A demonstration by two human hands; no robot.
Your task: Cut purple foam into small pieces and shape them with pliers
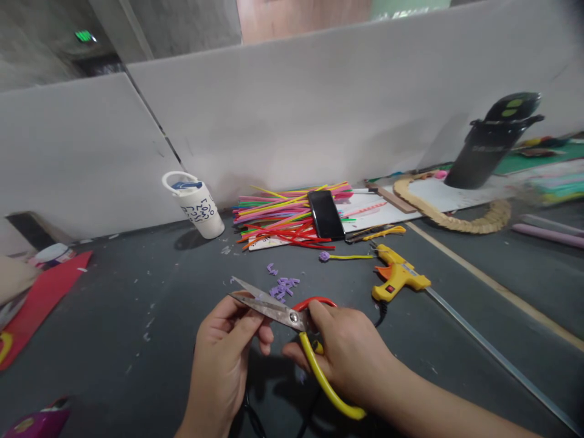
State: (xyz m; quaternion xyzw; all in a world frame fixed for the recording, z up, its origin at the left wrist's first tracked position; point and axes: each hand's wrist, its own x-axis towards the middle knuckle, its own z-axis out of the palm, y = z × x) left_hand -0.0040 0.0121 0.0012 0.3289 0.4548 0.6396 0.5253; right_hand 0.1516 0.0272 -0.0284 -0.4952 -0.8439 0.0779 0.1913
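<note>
My right hand (353, 344) grips a pair of scissors (274, 309) with one red and one yellow handle, their blades parted and pointing left. The fingers of my left hand (230, 350) are pinched together right at the blades; what they hold, if anything, is hidden. Just beyond the scissors lies a small heap of short purple snippets (283, 287) on the dark table. A purple ball on a yellow-green stem (349, 257) rests to the right of the heap.
A yellow glue gun (399, 274) with a long clear stick lies at right. Behind are colourful craft stems (274, 210), a black phone (327, 214), a white cup (201, 210) and a black tumbler (488, 146). Red sheet (50, 298) sits at left, before a white partition (274, 121).
</note>
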